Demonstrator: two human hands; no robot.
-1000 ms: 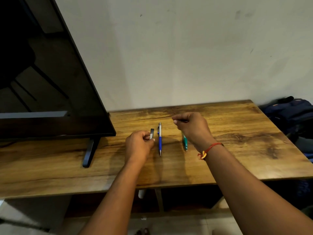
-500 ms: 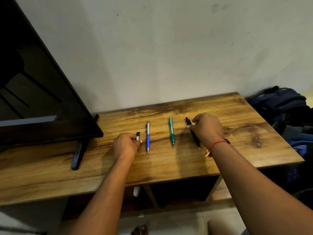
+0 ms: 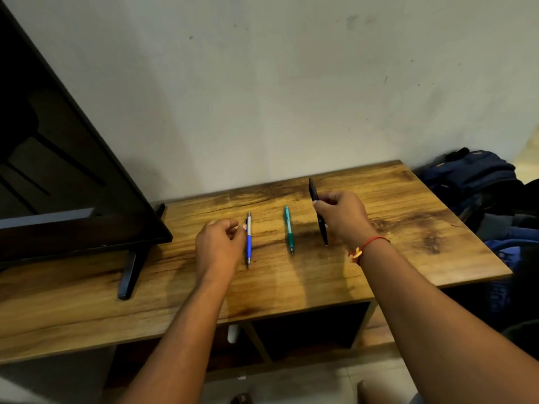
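Three pens are lined up on the wooden table (image 3: 408, 258). The blue and silver pen (image 3: 248, 243) and the green pen (image 3: 288, 228) lie flat, pointing toward me. My right hand (image 3: 342, 218) pinches the black pen (image 3: 312, 189) at its middle. Its top end is raised and its tip is down near the tabletop. My left hand (image 3: 220, 243) has curled fingers right beside the blue pen's upper end. A small dark piece at its fingertips is mostly hidden.
A black TV (image 3: 58, 170) stands at the left on a foot (image 3: 128, 275) resting on the table. A dark blue backpack (image 3: 472, 176) and clothes lie beyond the right edge. The wall is close behind, and there is an open shelf below.
My right hand has picked the black pen up off the table and tilted it upward. My left hand has moved right, up against the blue pen.
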